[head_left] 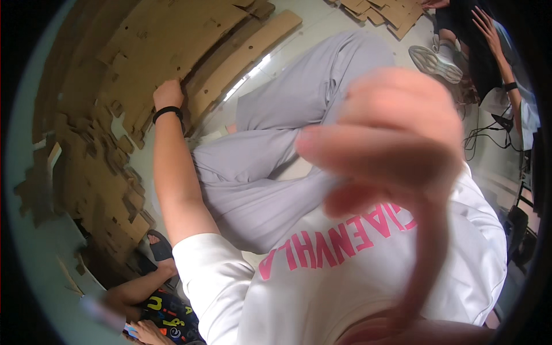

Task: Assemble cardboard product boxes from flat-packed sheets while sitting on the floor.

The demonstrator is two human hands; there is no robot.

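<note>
My left hand (168, 95), with a black band at the wrist, is closed in a fist against a large sheet of brown cardboard (190, 37). Its fingertips point away from me, so whatever lies inside the fist is hidden. My right hand (397, 123) is raised very close to the camera, in front of my chest and knees. Motion smears it; its fingers look bent, but whether they hold anything does not show. Below the hands are my grey trousers (276, 103), legs folded, and my white shirt (310, 299) with pink lettering.
A long cardboard strip (247, 57) lies beside the sheet. Torn cardboard pieces (95, 190) are heaped at left, more cardboard (379, 11) at the top. One person (167, 313) sits at lower left, another (500, 52) at upper right near dark cables (494, 129).
</note>
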